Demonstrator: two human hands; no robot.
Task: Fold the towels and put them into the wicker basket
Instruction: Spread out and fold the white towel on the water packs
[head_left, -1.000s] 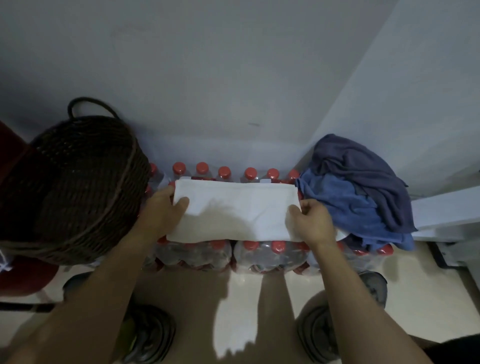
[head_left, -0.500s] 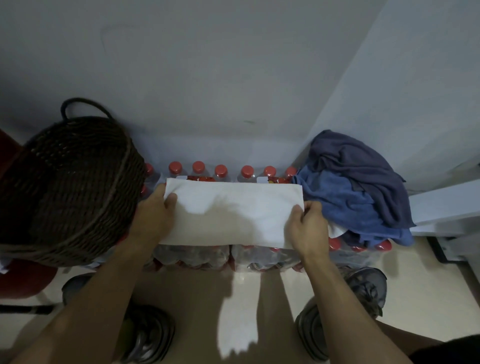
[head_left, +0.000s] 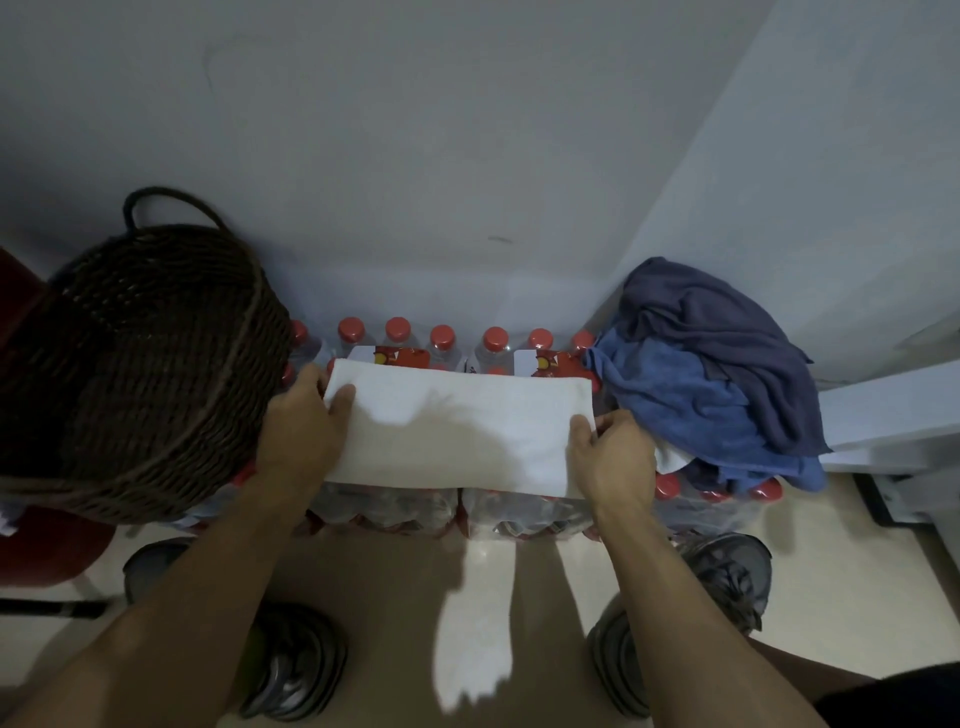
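Note:
A white towel (head_left: 457, 426), folded into a long strip, lies across the tops of shrink-wrapped bottle packs. My left hand (head_left: 306, 431) grips its left end, thumb on top. My right hand (head_left: 613, 457) pinches its right end. A dark brown wicker basket (head_left: 140, 358) with a loop handle sits tilted at the left, its rim touching my left hand's side. At the right lies a heap of towels, a blue one (head_left: 696, 421) under a dark navy one (head_left: 727, 332).
Red-capped water bottles (head_left: 441, 338) in plastic wrap form the work surface against a grey wall. A white ledge (head_left: 893, 421) juts out at the right. My two shoes (head_left: 291, 665) stand on the pale floor. A red object (head_left: 47, 551) sits under the basket.
The towel has slid a little toward me, uncovering the red labels behind it. Both hands kept hold of its ends.

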